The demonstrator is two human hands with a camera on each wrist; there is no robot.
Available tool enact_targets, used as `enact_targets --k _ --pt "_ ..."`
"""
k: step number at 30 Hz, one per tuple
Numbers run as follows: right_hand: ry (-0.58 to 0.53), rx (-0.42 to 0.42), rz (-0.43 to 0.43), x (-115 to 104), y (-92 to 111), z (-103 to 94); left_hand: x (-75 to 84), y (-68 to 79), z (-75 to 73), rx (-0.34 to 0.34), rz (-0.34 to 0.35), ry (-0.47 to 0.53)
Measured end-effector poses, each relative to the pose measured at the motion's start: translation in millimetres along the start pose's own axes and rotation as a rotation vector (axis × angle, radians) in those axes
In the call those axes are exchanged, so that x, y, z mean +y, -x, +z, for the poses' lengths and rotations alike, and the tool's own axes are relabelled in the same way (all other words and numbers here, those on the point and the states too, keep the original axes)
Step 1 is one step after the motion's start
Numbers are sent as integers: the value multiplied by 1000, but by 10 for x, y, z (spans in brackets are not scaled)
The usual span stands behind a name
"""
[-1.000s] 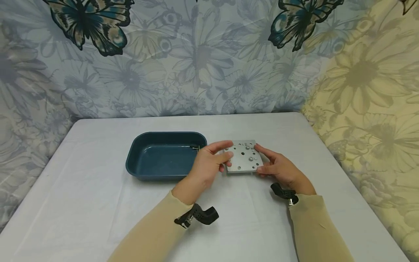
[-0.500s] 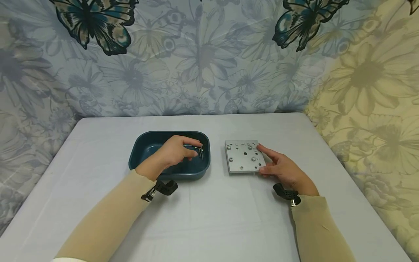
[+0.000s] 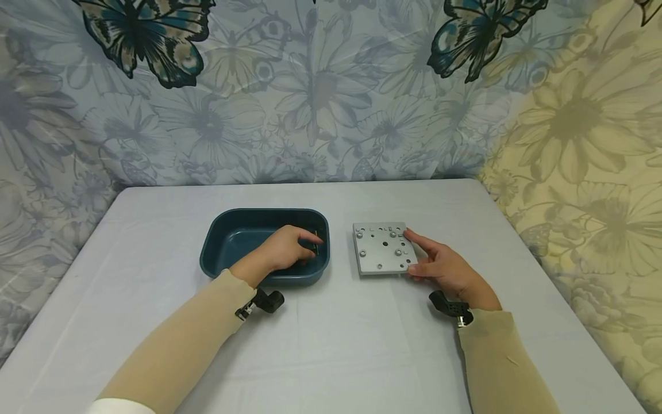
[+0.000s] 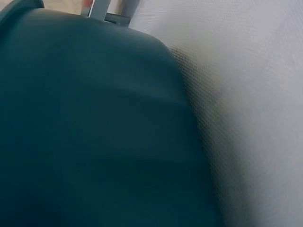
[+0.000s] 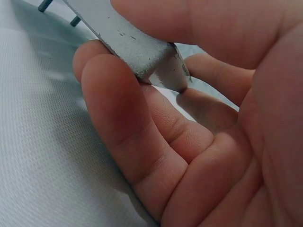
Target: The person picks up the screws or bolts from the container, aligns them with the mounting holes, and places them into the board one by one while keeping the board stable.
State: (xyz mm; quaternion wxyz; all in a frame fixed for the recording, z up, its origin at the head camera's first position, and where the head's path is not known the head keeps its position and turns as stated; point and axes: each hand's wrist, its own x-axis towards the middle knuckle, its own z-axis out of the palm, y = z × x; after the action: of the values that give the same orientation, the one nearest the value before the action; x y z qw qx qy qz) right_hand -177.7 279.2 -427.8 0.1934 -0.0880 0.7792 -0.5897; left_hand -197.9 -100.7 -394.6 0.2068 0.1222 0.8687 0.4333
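**Silver metal plate (image 3: 385,248) in the right hand (image 3: 449,271), left hand (image 3: 281,247) down in the tray**

The holed plate lies roughly level over the right half of the white-covered surface (image 3: 362,339), screw heads (image 3: 398,252) showing on its upper face. The right hand pinches its right edge: thumb on the near corner, index finger at the far one. Only the right wrist view shows the other fingers curled beneath, and two thin dark shanks (image 5: 45,5) jutting from the underside; whether these reach the cloth cannot be told.

To the plate's left, well apart from it, sits the dark teal tray (image 3: 235,253). The left hand reaches into its right end, index finger extended beside small metal pieces (image 3: 316,248); whether the fingers grip any cannot be told. The left wrist view gives just the tray's wall and the cloth, plus a grey metal strip (image 4: 99,8) at the top.

A second ago the left hand was at the plate's left edge. Half a second ago it was already in the tray; its fingertips are now slightly nearer the person. Right hand and plate have hardly moved.
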Motion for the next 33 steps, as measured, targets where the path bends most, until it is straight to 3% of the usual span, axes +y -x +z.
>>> enact_targets --k 10,26,33 --pt "-27 -13 -14 12 4 -6 -23 -19 -2 94 21 -156" --pt "-3 -7 -8 15 7 5 -32 -129 30 52 57 -279" --pt "-26 -12 -10 -4 9 4 -46 -159 38 70 93 -375"
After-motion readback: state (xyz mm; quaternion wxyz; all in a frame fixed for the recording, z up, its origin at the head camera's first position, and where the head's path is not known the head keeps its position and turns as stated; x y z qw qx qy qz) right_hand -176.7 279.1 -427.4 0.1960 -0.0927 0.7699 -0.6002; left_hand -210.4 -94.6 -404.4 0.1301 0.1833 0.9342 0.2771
